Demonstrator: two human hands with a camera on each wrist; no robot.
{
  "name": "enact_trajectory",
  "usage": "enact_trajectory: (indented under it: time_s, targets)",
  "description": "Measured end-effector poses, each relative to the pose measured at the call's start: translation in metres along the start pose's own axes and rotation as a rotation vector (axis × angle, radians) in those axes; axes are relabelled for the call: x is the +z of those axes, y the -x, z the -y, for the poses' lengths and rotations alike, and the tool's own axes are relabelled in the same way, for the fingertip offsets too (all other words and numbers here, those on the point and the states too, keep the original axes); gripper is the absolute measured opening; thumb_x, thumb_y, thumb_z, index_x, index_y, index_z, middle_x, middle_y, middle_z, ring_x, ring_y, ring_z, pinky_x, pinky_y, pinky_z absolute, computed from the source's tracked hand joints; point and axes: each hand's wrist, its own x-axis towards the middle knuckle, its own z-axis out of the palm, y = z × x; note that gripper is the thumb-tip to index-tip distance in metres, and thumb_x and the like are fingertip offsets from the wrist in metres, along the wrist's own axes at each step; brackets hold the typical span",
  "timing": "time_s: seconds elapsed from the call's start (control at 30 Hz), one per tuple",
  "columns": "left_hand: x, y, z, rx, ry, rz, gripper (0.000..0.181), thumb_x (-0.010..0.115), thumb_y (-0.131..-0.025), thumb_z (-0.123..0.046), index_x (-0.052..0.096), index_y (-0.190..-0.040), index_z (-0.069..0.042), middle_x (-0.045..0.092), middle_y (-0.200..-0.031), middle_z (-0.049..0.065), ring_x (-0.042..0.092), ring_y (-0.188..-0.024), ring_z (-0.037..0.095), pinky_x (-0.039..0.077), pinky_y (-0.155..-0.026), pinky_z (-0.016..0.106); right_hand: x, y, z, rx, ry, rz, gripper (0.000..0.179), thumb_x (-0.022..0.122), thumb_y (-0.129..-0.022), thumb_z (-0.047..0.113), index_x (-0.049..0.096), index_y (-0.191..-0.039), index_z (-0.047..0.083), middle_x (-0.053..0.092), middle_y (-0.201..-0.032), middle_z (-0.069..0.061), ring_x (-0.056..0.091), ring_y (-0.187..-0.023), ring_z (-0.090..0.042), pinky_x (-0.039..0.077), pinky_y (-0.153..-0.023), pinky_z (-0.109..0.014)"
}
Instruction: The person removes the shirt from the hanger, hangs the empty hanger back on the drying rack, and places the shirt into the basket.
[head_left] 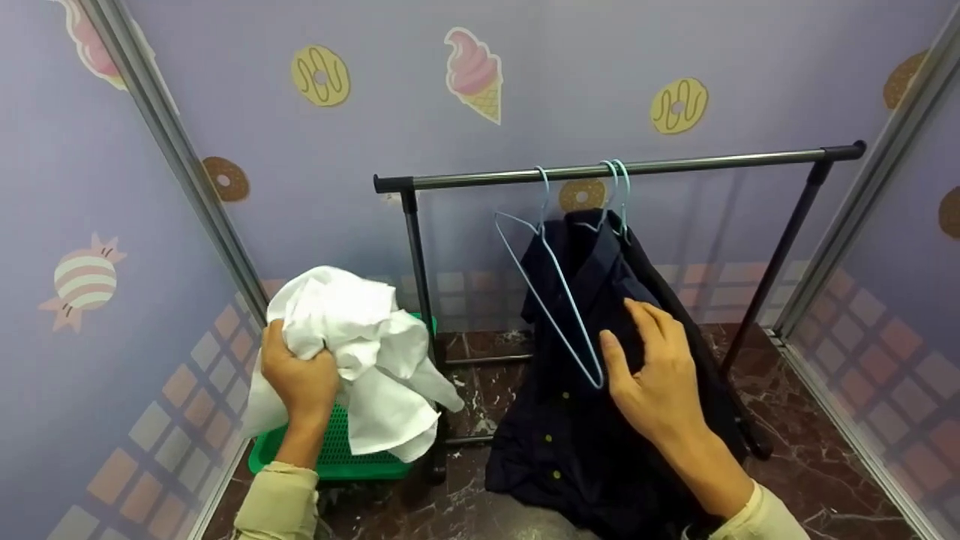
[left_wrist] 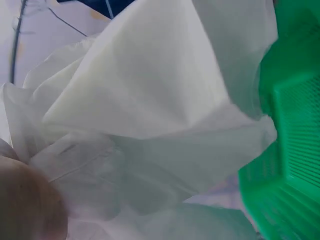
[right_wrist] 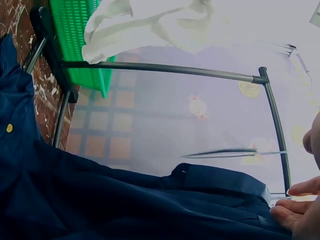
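Observation:
A crumpled white garment is gripped in my left hand, held up over the green basket. Its loose folds hang down and fill much of the left wrist view, where the white fabric hides most of the fingers. My right hand is raised in front of the dark navy shirt, thumb and fingers spread apart with nothing between them. Just left of that hand hangs a bare light-blue hanger. The navy shirt, with yellowish buttons, hangs from the rack behind it.
A metal clothes rack with black posts spans the middle. Beside the navy shirt, another dark garment hangs on the right. Patterned wall panels enclose the back and sides, above a dark marbled floor.

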Motion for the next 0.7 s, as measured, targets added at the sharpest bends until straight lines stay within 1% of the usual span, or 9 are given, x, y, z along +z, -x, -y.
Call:
enact_trajectory:
  time_s: [0.1,0.17,0.27,0.33,0.43,0.5,0.57,0.63,0.7]
  targets:
    - [-0.004,-0.004,0.023,-0.026,-0.057,0.006,0.027,0.052,-0.071,0.019,0.061,-0.095,0.009,0.055,-0.089,0.020,0.044,-0.080,0.024,0.033,-0.076,0.030,-0.002,-0.002,0.000,-0.025,0.020,-0.022,0.052,0.074,-0.100,0.019,0.061,-0.144,-0.005,0.061,-0.142,-0.027,0.056,-0.132,-0.046,0.046,-0.111,-0.060]
    - [-0.006,-0.006,0.037,-0.040,-0.066,-0.018,0.029,0.052,-0.071,0.018,0.062,-0.096,0.009,0.056,-0.093,0.023,0.047,-0.083,0.027,0.034,-0.078,0.031,-0.003,-0.003,-0.001,-0.040,0.032,-0.043,0.054,0.075,-0.099,0.019,0.060,-0.145,-0.005,0.061,-0.142,-0.029,0.055,-0.132,-0.047,0.045,-0.111,-0.061]
    - [-0.010,-0.009,0.056,-0.070,-0.062,-0.077,0.033,0.051,-0.070,0.019,0.063,-0.099,0.009,0.058,-0.098,0.015,0.050,-0.092,0.023,0.036,-0.085,0.028,-0.006,-0.004,-0.004,-0.041,0.045,-0.063,0.057,0.075,-0.099,0.019,0.058,-0.147,-0.005,0.061,-0.141,-0.030,0.055,-0.131,-0.048,0.044,-0.111,-0.061]
    - [-0.011,-0.009,0.065,-0.075,-0.060,-0.110,0.034,0.052,-0.071,0.019,0.064,-0.102,0.010,0.055,-0.101,0.011,0.049,-0.095,0.022,0.035,-0.087,0.026,-0.007,-0.004,-0.006,-0.035,0.052,-0.065,0.058,0.075,-0.098,0.019,0.058,-0.148,-0.005,0.062,-0.141,-0.029,0.055,-0.130,-0.048,0.044,-0.111,-0.061]
    - [-0.010,-0.002,0.076,-0.069,-0.097,-0.087,0.033,0.053,-0.074,0.018,0.063,-0.105,0.011,0.051,-0.100,0.014,0.048,-0.096,0.029,0.037,-0.087,0.032,-0.008,-0.005,-0.009,-0.016,0.063,-0.053,0.059,0.077,-0.098,0.020,0.058,-0.147,-0.005,0.062,-0.141,-0.029,0.055,-0.130,-0.047,0.044,-0.111,-0.061]
    - [-0.010,0.005,0.081,-0.063,-0.142,-0.012,0.034,0.057,-0.074,0.016,0.062,-0.108,0.011,0.050,-0.101,0.023,0.049,-0.097,0.038,0.041,-0.088,0.041,-0.008,-0.005,-0.010,-0.005,0.070,-0.039,0.059,0.078,-0.097,0.020,0.058,-0.147,-0.005,0.062,-0.141,-0.029,0.055,-0.129,-0.047,0.044,-0.111,-0.061]
    - [-0.011,0.012,0.085,-0.077,-0.206,0.112,0.039,0.060,-0.075,0.014,0.062,-0.114,0.011,0.052,-0.105,0.029,0.052,-0.102,0.046,0.044,-0.092,0.051,-0.007,-0.004,-0.011,0.004,0.078,-0.023,0.060,0.079,-0.096,0.019,0.058,-0.147,-0.005,0.061,-0.140,-0.030,0.055,-0.129,-0.048,0.045,-0.111,-0.061]
    - [-0.012,0.018,0.086,-0.106,-0.294,0.285,0.046,0.065,-0.078,0.008,0.062,-0.124,0.009,0.053,-0.113,0.031,0.053,-0.110,0.050,0.045,-0.098,0.059,-0.006,-0.004,-0.011,0.009,0.084,-0.004,0.059,0.079,-0.096,0.016,0.058,-0.147,-0.005,0.061,-0.140,-0.031,0.056,-0.129,-0.048,0.046,-0.110,-0.062]
    - [-0.012,0.024,0.088,-0.127,-0.382,0.488,0.054,0.068,-0.083,0.002,0.059,-0.136,0.007,0.053,-0.123,0.033,0.054,-0.118,0.052,0.046,-0.103,0.063,-0.006,-0.003,-0.011,0.019,0.088,0.016,0.057,0.077,-0.097,0.014,0.057,-0.147,-0.006,0.061,-0.140,-0.030,0.056,-0.128,-0.047,0.047,-0.108,-0.062]
